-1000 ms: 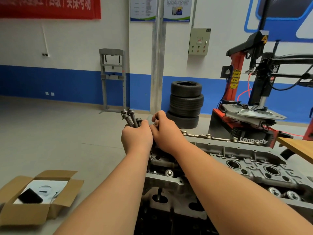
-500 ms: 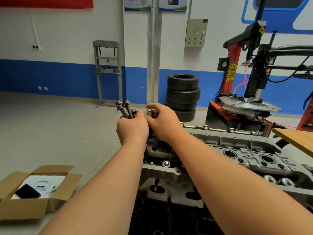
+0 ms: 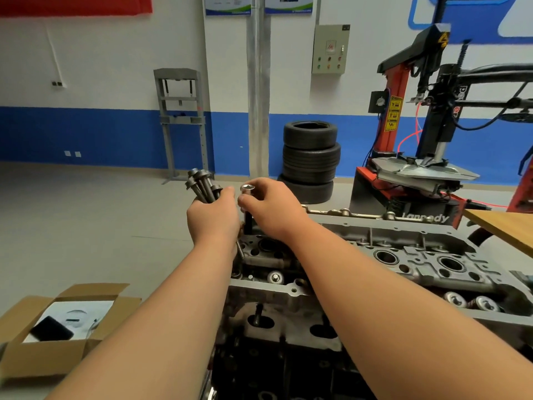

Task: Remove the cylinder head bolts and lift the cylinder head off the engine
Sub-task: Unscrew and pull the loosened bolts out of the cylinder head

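The grey cylinder head [image 3: 409, 255] sits on the engine block [image 3: 288, 327] in front of me. My left hand [image 3: 212, 217] grips a bundle of long dark cylinder head bolts [image 3: 202, 184], heads sticking up to the left. My right hand [image 3: 272, 209] pinches the shiny head of another bolt [image 3: 247, 203], which stands upright with its dark shank partly drawn out of the head's far left end. The two hands are almost touching above that corner.
An open cardboard box [image 3: 57, 327] with a black phone lies on the floor at lower left. A stack of tyres [image 3: 310, 160] and a red tyre changer [image 3: 418, 168] stand behind the engine. A wooden tabletop edge [image 3: 501, 226] juts in at right.
My right hand has lifted the bolt higher out of the cylinder head and moved slightly away from my left hand. The left hand still holds its bundle.
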